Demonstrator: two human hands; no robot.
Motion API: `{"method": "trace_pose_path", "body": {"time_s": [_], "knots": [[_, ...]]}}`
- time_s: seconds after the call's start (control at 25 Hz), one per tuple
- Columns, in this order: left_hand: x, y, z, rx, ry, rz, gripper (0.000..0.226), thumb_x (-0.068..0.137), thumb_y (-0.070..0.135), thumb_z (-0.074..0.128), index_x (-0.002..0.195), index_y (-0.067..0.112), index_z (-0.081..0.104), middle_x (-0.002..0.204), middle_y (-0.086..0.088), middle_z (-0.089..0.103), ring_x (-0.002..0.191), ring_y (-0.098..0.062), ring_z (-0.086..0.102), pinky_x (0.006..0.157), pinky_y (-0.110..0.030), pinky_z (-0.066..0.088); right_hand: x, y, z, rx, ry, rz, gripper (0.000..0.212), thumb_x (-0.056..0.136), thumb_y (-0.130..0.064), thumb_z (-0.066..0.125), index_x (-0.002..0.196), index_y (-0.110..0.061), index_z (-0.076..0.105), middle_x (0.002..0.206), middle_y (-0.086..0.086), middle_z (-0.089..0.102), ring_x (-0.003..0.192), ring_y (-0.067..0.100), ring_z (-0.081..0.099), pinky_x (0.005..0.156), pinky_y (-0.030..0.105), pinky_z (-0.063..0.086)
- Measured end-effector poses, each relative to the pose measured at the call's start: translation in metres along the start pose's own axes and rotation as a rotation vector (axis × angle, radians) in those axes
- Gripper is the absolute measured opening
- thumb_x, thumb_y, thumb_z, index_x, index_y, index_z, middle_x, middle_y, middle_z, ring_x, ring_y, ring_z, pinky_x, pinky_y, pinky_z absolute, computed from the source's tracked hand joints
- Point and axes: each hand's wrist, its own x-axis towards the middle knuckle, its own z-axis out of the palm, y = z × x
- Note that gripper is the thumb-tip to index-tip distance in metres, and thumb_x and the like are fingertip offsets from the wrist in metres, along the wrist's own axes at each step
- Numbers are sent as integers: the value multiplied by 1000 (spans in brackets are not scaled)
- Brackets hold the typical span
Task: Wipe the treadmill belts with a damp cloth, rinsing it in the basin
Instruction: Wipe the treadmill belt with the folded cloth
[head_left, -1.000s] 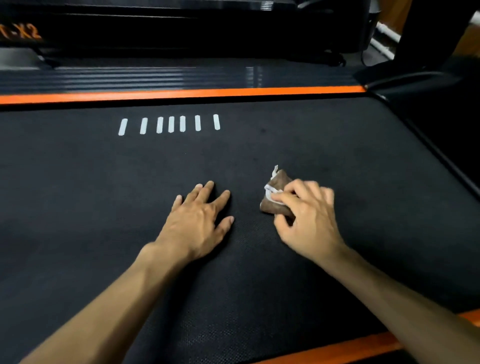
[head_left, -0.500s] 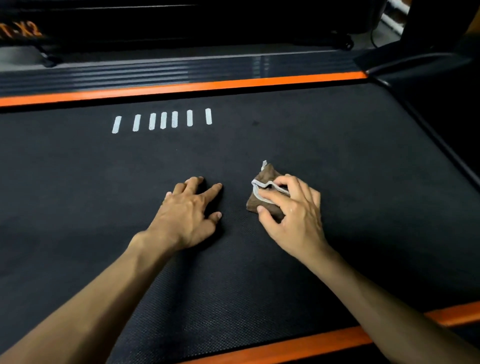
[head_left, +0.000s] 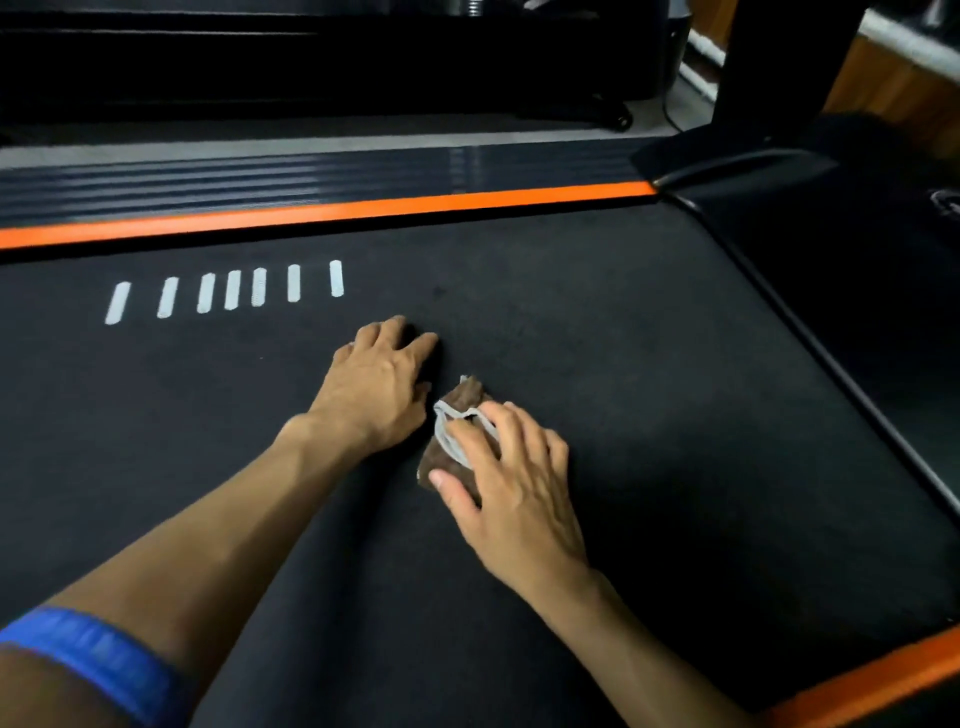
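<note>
Here the brown cloth (head_left: 457, 431), bunched up and edged with a pale trim, lies on the black treadmill belt (head_left: 649, 415) near its middle, just beside the left hand. The right hand (head_left: 511, 480) lies on top of the cloth, its fingers bent over the crumpled fabric and the thumb pressed against the near edge, so it grips the cloth against the belt; much of the fabric is hidden beneath the palm. The left hand (head_left: 382, 382) rests palm down on the belt, holding nothing, its fingers only slightly bent, its thumb side almost touching the far corner of the cloth. A blue band (head_left: 88, 660) circles the left forearm at the lower left edge of the view. Farther along the belt, to the left of the hands, a row of seven short white marks (head_left: 231, 290) is printed on the surface. An orange strip (head_left: 332, 212) runs along the far side of the belt, with a dark ribbed side rail (head_left: 311, 174) behind it, and another orange strip (head_left: 878, 680) shows at the near right corner. To the right stands a black upright post (head_left: 779, 62) on a dark base.
</note>
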Motion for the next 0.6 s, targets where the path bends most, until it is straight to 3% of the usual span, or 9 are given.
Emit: {"method": "trace_pose_path", "body": {"time_s": [0.2, 0.36, 0.48, 0.6], "knots": [[24, 28, 7, -10, -165, -85, 66, 93, 64, 38, 151, 46, 12, 163, -1, 0, 148, -33, 0, 111, -66, 16, 3, 1, 0, -33, 52, 32, 47, 90, -57, 44, 129, -32, 53, 139, -5, 47, 119, 19, 52, 92, 40, 46], [30, 39, -3, 22, -216, -117, 81, 82, 75, 46, 150, 50, 7, 156, -4, 6, 143, -37, 8, 105, -69, 27, 9, 21, -16, 142, 135, 51, 28, 91, -48, 49, 113, -35, 62, 118, -13, 53, 93, 13, 55, 75, 32, 46], [43, 44, -11, 61, -257, -143, 94, 70, 83, 52, 148, 55, 7, 156, 0, 6, 139, -37, 13, 103, -65, 36, 51, 75, -30, 318, 257, 118, 27, 91, -39, 53, 108, -25, 69, 110, -6, 57, 92, 19, 58, 78, 42, 49], [51, 45, -13, -25, -358, -182, 99, 67, 82, 57, 146, 59, 2, 161, 7, -15, 146, -39, -8, 106, -72, 25, 115, 154, -42, 288, 373, 268, 31, 90, -37, 55, 107, -16, 70, 110, 7, 58, 97, 30, 60, 86, 47, 49]]}}
